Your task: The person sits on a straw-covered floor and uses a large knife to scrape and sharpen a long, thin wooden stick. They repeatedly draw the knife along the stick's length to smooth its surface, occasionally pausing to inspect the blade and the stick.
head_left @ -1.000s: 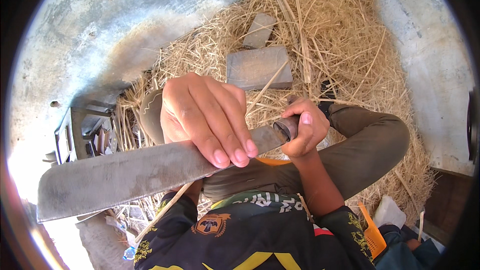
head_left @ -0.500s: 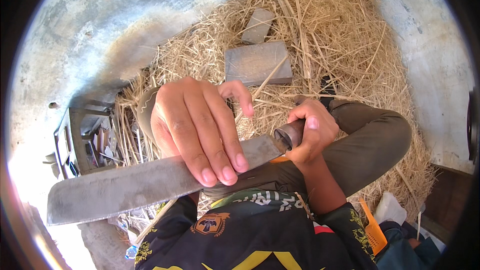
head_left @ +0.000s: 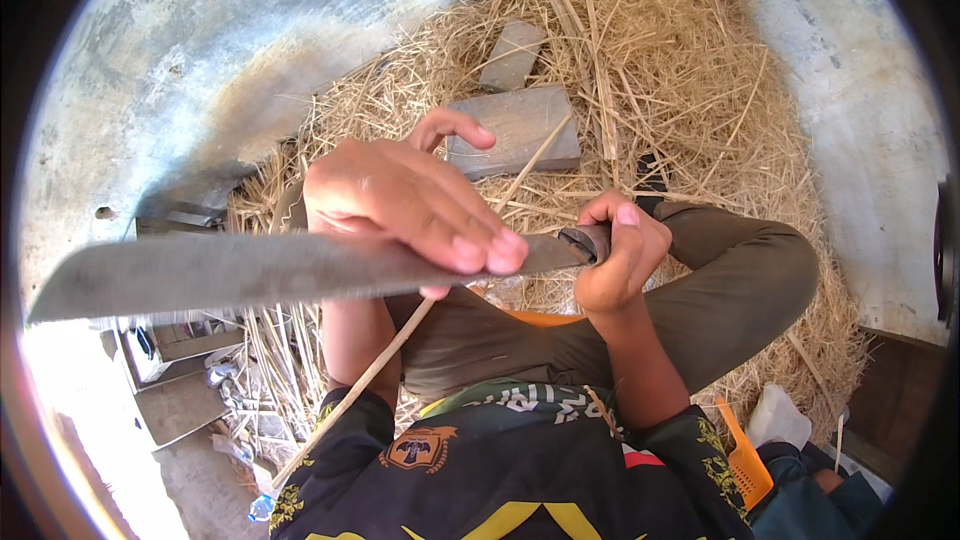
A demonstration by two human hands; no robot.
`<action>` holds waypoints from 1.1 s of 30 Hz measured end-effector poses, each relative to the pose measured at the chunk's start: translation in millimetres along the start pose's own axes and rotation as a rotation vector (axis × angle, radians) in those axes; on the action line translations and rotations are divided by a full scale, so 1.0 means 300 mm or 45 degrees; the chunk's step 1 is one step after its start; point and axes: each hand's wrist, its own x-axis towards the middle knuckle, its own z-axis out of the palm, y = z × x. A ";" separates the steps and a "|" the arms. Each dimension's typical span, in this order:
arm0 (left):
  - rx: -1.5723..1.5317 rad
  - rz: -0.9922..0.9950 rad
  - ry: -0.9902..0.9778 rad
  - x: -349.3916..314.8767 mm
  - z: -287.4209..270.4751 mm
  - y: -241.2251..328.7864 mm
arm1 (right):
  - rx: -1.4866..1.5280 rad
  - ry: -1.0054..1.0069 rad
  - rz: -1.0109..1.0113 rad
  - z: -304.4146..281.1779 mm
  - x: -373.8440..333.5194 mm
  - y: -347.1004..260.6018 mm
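Note:
In my right hand [head_left: 625, 260] is the dark round handle [head_left: 600, 239] of a machete, with the fingers wrapped round it and the thumb on top. Its long, wide grey blade [head_left: 220, 270] points left across my view, nearly level and slightly blurred. My left hand [head_left: 400, 195] lies on the blade's upper face near the handle, fingers stretched flat and close together, thumb held away from them. One fingertip shows below the blade's lower edge. A thin pale stick [head_left: 385, 360] slants behind the blade and past my left arm.
Dry straw [head_left: 690, 60] covers the ground ahead, with a rectangular block [head_left: 515, 145] and a smaller grey block [head_left: 513, 55] on it. My folded leg [head_left: 745, 285] is at the right. An orange plastic piece [head_left: 748, 465] and a box-like frame [head_left: 180, 340] stand at the sides.
The machete's tip has swung up and left, bringing the blade nearly level. My left hand has tilted and moved slightly toward the handle, its thumb lifted. My right hand keeps its grip.

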 end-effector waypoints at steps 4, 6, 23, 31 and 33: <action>0.225 -0.041 0.053 -0.007 -0.029 -0.027 | 0.036 -0.079 0.198 0.023 -0.009 -0.022; 0.137 -0.034 0.286 -0.042 -0.007 -0.082 | -0.019 -0.170 0.206 0.034 -0.029 0.013; 0.207 -0.860 0.679 -0.001 -0.020 -0.060 | 1.847 -1.151 1.571 0.099 -0.040 -0.022; 0.976 -1.302 0.278 -0.022 -0.076 0.020 | 1.194 -0.730 1.379 0.047 0.016 -0.062; 1.640 -1.217 -0.270 -0.076 -0.052 0.081 | 1.323 -0.738 1.288 0.008 0.029 -0.062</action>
